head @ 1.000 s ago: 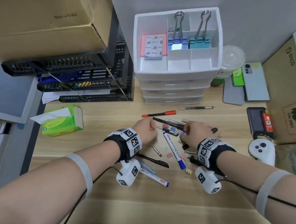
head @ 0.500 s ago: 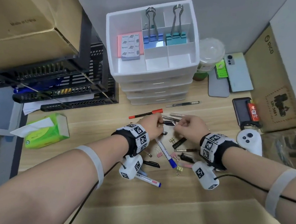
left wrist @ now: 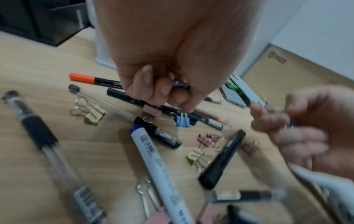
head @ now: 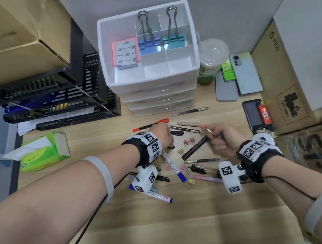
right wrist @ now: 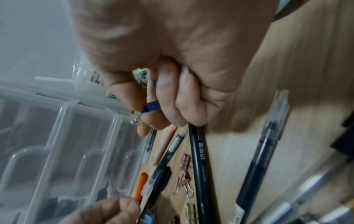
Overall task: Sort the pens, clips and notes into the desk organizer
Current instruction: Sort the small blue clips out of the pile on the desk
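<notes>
The white desk organizer (head: 192, 52) stands at the back of the desk. Pink notes (head: 125, 54) lie in its left compartment, and a big blue clip (head: 148, 45) and a teal clip (head: 174, 40) stand in the rear ones. Pens and small binder clips lie scattered in front of it. My left hand (head: 167, 132) is curled just above the pens and grips a small dark blue clip (left wrist: 180, 84). A pink clip (left wrist: 151, 112) and a light blue clip (left wrist: 182, 121) lie right under its fingertips. My right hand (head: 214, 134) is raised slightly and pinches another dark blue clip (right wrist: 151, 106).
A black mesh rack (head: 60, 100) and a cardboard box (head: 24, 20) stand at the left, with a green tissue pack (head: 43, 153) in front. Right of the organizer are a drink cup (head: 211, 61), phones (head: 245, 73), a power bank (head: 255, 115) and more boxes (head: 278, 84).
Both hands have risen a little from the pile and drawn apart, the right one shifting rightward with a clip. The head view has swung.
</notes>
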Demonstrator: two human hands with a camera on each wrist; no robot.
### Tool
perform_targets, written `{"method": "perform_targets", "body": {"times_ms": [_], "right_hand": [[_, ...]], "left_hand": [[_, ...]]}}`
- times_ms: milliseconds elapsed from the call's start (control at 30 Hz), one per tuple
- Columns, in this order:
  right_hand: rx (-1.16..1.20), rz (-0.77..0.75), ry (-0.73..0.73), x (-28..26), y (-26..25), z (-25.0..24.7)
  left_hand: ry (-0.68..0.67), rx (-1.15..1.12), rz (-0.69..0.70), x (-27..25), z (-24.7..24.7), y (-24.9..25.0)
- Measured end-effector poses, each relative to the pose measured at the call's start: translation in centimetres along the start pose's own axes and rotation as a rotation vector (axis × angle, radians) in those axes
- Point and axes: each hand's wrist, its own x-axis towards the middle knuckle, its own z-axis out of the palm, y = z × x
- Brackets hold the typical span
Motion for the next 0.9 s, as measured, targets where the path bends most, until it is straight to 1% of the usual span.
{"method": "perform_targets", "body": {"times_ms": [100, 200, 300, 367, 433, 533, 600, 667, 767, 800, 900], "right_hand": [[0.037, 0.102, 0.000, 0.0, 0.5, 1.3], [-0.021, 0.098, 0.016, -0.4, 0.4, 3.7], [-0.033, 0.150, 0.018, -0.4, 0.7, 6.0], [0.070, 0.210, 0.004, -0.4, 0.6, 7.5], [0.191, 0.223, -0.054, -1.0, 0.5, 9.0], [0.310, 0.185, -0.109, -1.4, 0.6, 11.0], [0.346, 0.127, -0.111, -1.4, 0.7, 11.8], [0.332, 0.093, -0.111, -1.5, 0.5, 12.7], [0.395, 0.000, -0.094, -2.2, 0.3, 13.7], [0.410, -0.005, -0.097, -2.3, 0.3, 13.7], [0.422, 0.134, -0.155, -2.3, 0.2, 13.1]], "left_hand": [[-0.031, -0.206, 0.017, -0.8, -0.7, -0.1], [-0.076, -0.291, 0.064, -1.9, -2.0, 0.3], [-0.052, -0.294, 0.105, -2.8, -3.2, 1.3], [-0.039, -0.272, 0.135, -3.6, -3.9, 2.2], [-0.009, -0.232, 0.156, -4.4, -4.5, 3.0], [0.030, -0.183, 0.233, -5.2, -5.5, 4.0], [0.024, -0.150, 0.270, -5.8, -6.2, 4.5], [0.034, -0.118, 0.299, -6.4, -6.8, 4.9], [0.067, -0.125, 0.326, -7.2, -7.4, 5.1], [0.077, -0.137, 0.324, -7.4, -7.6, 5.1], [0.096, -0.197, 0.307, -7.5, -7.9, 4.6]]}}
